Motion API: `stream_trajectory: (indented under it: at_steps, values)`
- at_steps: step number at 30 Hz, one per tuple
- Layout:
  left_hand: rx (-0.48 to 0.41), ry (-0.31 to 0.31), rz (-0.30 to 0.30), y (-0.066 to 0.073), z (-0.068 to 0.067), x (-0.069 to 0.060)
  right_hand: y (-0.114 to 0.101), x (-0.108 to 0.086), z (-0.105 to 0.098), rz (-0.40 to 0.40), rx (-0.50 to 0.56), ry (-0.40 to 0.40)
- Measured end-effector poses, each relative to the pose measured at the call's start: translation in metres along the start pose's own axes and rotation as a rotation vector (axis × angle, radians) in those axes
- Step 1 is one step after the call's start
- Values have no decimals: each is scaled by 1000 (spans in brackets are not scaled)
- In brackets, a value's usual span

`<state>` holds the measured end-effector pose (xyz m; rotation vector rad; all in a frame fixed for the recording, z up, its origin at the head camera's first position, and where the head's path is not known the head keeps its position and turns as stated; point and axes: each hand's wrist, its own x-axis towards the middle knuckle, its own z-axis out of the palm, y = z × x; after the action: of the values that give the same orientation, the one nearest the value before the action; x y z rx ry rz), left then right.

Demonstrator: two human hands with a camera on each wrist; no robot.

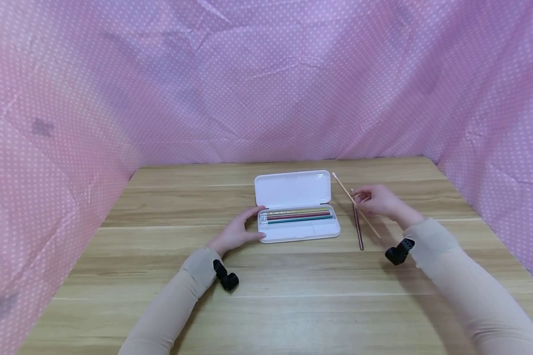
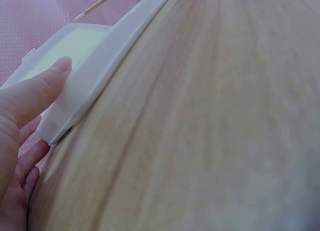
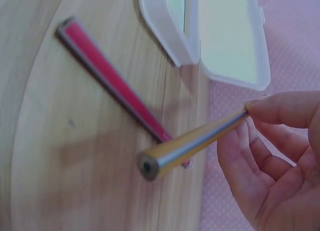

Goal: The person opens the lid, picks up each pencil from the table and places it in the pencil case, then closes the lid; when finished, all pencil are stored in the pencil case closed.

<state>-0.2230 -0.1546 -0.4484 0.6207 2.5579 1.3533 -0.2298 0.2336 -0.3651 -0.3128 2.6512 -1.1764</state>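
Note:
A white pencil case (image 1: 293,233) lies with its lid (image 1: 292,189) raised toward the back. Several pencils (image 1: 299,215), yellow, red and teal among them, lie side by side in its rear part. My left hand (image 1: 235,232) grips the case's left end, thumb at the front wall and fingers round the back corner. Between thumb and fingertips my right hand (image 1: 378,201) pinches a yellow pencil (image 3: 195,138), tilted above the table, its unsharpened end toward the right wrist camera. Beneath it a dark red pencil (image 3: 107,68) lies on the table, right of the case.
The wooden table (image 1: 275,305) has a rounded back right corner. Pink dotted cloth (image 1: 266,88) hangs behind it and along both sides. A black wrist camera (image 1: 399,251) sits on the right sleeve, another camera (image 1: 226,276) on the left.

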Motion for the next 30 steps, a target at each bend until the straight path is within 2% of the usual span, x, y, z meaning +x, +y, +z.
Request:
stream_trajectory:
  at_steps: [6,17,24,27,30]
  values:
    - [15,3,0,1,0,0,-7,3,7,-37,-4,-14]
    - [15,3,7,0,0,0,-14,10,16,-59,-33,-25]
    - [12,-1,24,-2,0,1,-22,18,24,-153,-134,-28]
    - [15,-1,25,-2,0,1,-28,21,28,-205,-183,-64]
    - [21,0,21,-2,1,1,-37,23,34,-294,-257,-99]
